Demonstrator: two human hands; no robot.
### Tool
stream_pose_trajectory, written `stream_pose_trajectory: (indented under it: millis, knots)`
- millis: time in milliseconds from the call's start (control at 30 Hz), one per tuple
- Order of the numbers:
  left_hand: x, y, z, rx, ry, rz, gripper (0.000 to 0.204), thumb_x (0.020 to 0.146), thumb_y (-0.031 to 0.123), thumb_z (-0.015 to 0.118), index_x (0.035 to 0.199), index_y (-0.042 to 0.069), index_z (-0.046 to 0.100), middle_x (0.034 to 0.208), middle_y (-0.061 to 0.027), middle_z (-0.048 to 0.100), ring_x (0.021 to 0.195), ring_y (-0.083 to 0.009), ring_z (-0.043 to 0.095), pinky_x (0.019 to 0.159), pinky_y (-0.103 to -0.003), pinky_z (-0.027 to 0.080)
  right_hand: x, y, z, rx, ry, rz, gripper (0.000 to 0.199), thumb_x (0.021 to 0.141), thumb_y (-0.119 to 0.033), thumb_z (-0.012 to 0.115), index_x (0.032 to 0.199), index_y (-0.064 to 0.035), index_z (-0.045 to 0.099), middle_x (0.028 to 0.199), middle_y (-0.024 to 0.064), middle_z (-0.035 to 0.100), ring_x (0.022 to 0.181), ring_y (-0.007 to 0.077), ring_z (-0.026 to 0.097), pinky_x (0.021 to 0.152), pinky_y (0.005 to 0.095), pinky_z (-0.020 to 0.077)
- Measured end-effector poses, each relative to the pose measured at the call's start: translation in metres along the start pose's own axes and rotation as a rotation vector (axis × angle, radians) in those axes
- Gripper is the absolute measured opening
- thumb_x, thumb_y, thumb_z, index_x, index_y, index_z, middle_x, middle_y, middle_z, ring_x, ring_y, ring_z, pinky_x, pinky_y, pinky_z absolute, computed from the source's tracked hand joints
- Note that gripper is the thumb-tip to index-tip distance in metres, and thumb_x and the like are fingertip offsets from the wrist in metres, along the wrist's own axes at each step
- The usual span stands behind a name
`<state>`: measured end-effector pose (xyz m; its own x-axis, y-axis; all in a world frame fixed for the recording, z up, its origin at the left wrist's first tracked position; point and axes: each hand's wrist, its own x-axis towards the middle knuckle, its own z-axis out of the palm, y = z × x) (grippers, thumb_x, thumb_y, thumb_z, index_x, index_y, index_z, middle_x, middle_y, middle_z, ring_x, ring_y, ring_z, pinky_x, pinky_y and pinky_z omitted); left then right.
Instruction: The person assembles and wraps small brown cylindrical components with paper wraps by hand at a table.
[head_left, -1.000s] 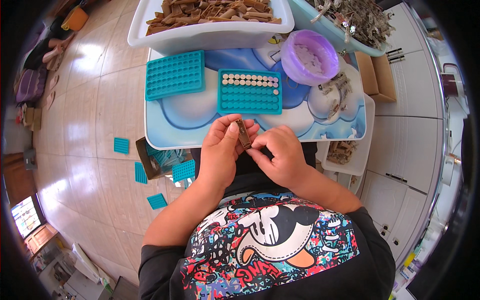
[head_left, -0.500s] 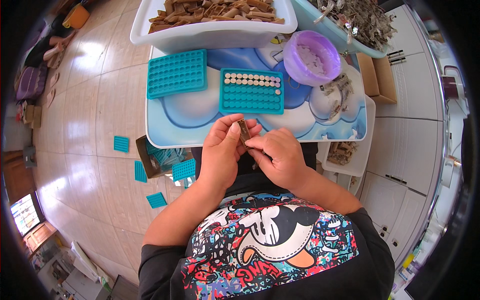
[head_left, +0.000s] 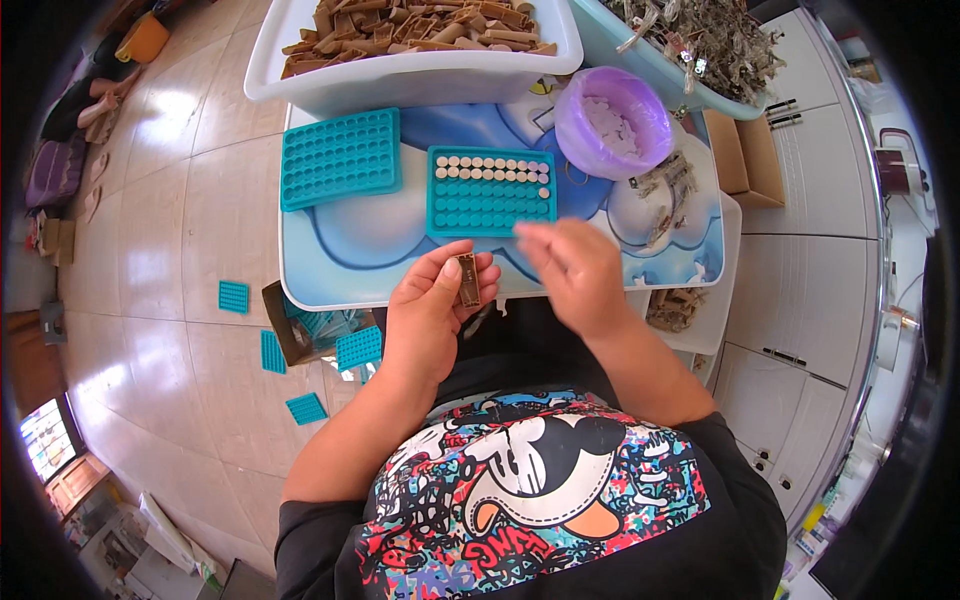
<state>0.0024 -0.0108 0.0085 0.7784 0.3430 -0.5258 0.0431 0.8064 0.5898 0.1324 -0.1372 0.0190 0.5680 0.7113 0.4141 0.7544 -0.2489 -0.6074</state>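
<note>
My left hand (head_left: 415, 325) grips a narrow brown rectangular casing (head_left: 467, 280) with its thumb on top, just past the table's near edge. My right hand (head_left: 585, 280) is raised to its right, close to the near right corner of a teal tray (head_left: 433, 222). Motion blurs the right fingers, so what they hold, if anything, does not show. Pale round discs (head_left: 480, 174) fill two rows of the tray's round pockets, and a single one sits at the right in the third row. The remaining pockets hold no discs.
Another teal pocketed tray (head_left: 340, 155) lies at left. Behind stand a white tub (head_left: 420, 82) of brown pieces, a lined purple bowl (head_left: 655, 140) with white bits and a pale blue tub (head_left: 595, 50) of tangled parts. Cardboard boxes (head_left: 752, 160) flank the table. Small teal trays (head_left: 306, 408) lie on the floor.
My right hand has let go of the brown casing and moved up and right toward the tray. The left hand keeps hold of the casing, which now stands more upright in view.
</note>
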Motion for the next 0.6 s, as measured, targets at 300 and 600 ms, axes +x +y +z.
stream_pose_trajectory:
  millis: [300, 600]
  knots:
    - [0.007, 0.010, 0.015, 0.049, 0.000, -0.032, 0.028, 0.096, 0.017, 0.048, 0.117, -0.001, 0.049, 0.109, -0.0151, 0.058, 0.099, -0.0228, 0.061, 0.086, -0.034, 0.051, 0.018, 0.040, 0.002, -0.280, 0.105, 0.012, 0.013, 0.074, -0.009, 0.069, 0.086, -0.0067, 0.065, 0.078, 0.0052, 0.057, 0.068, 0.0249, 0.059, 0.059, 0.0343, 0.0470]
    - [0.013, 0.008, 0.011, 0.047, 0.016, -0.045, 0.029, 0.095, 0.016, 0.049, 0.117, -0.002, 0.050, 0.105, -0.0120, 0.060, 0.094, -0.0182, 0.062, 0.083, -0.031, 0.052, 0.014, -0.010, 0.012, 0.165, -0.007, -0.067, 0.013, 0.068, -0.007, 0.071, 0.076, -0.0063, 0.060, 0.072, 0.0067, 0.055, 0.064, 0.0252, 0.056, 0.053, 0.0342, 0.0454]
